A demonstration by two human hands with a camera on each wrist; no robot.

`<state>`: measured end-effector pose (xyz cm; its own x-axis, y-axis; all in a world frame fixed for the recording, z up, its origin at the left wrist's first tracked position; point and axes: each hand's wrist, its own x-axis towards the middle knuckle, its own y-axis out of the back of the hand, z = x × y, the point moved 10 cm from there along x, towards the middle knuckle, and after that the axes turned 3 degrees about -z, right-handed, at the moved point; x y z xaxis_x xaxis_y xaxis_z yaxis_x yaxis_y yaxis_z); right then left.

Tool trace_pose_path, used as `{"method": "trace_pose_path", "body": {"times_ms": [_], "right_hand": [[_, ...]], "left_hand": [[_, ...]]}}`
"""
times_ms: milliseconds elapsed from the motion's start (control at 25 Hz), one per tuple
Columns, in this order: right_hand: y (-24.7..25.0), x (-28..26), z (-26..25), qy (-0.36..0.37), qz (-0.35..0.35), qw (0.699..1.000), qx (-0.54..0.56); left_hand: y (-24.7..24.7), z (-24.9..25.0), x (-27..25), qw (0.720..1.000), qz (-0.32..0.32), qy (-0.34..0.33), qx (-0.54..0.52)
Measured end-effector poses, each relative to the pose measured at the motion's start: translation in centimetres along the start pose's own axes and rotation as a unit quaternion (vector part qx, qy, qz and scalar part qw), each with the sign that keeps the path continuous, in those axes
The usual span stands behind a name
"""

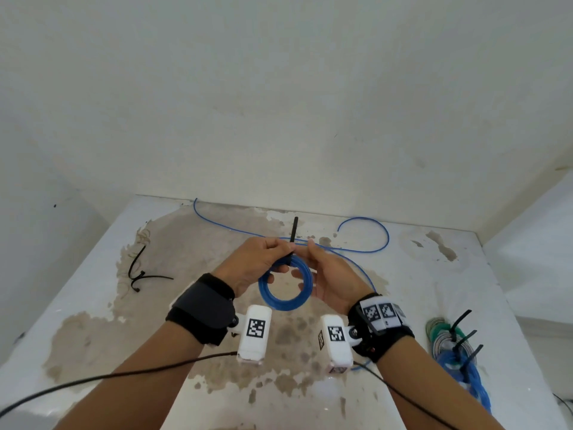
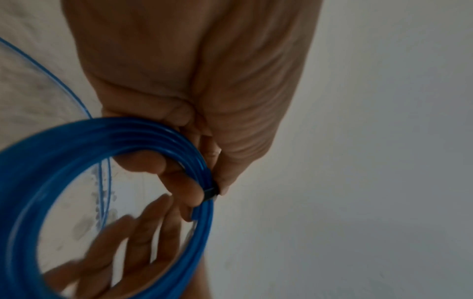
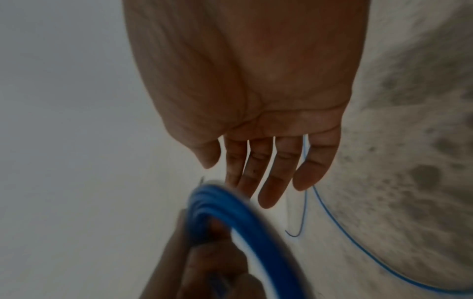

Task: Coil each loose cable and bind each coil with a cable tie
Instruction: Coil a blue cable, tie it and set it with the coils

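Holding the blue coil (image 1: 285,285) above the bench (image 1: 387,293), the left hand (image 1: 259,262) pinches its top where a black tie (image 1: 292,240) wraps it, tail pointing up and away. The right hand (image 1: 328,274), fingers straight, touches the coil's right side, nearest the tail. Loose cable (image 1: 366,240) lies beyond.

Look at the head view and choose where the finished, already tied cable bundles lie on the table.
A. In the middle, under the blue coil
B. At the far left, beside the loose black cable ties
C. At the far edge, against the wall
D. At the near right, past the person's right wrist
D: the tied cable bundles, with black tie tails sticking up, lie on the table at the near right, past the right hand.
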<state>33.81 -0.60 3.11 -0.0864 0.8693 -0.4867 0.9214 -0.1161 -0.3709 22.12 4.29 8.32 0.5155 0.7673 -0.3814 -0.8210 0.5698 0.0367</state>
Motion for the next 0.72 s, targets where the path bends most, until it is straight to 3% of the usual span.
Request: {"method": "trace_pose_path", "body": {"times_ms": [160, 320, 480, 720], "right_hand": [[-1.6, -1.6, 5.0, -0.037, -0.046, 0.991, 0.117], [-4.3, -2.2, 6.4, -0.001, -0.076, 0.974, 0.214], [-6.6, -2.3, 6.7, 0.027, -0.071, 0.972, 0.224], [-7.1, -4.0, 7.3, 0.065, -0.032, 0.970, 0.232]], "left_hand": [[2.3, 0.4, 0.2, 0.998, 0.034, 0.003, -0.045], [4.2, 0.5, -0.1, 0.997, 0.055, 0.002, -0.060], [6.1, 0.2, -1.1, 0.995, 0.064, -0.009, -0.077], [5.3, -1.9, -1.2, 0.997, -0.014, 0.014, -0.081]]}}
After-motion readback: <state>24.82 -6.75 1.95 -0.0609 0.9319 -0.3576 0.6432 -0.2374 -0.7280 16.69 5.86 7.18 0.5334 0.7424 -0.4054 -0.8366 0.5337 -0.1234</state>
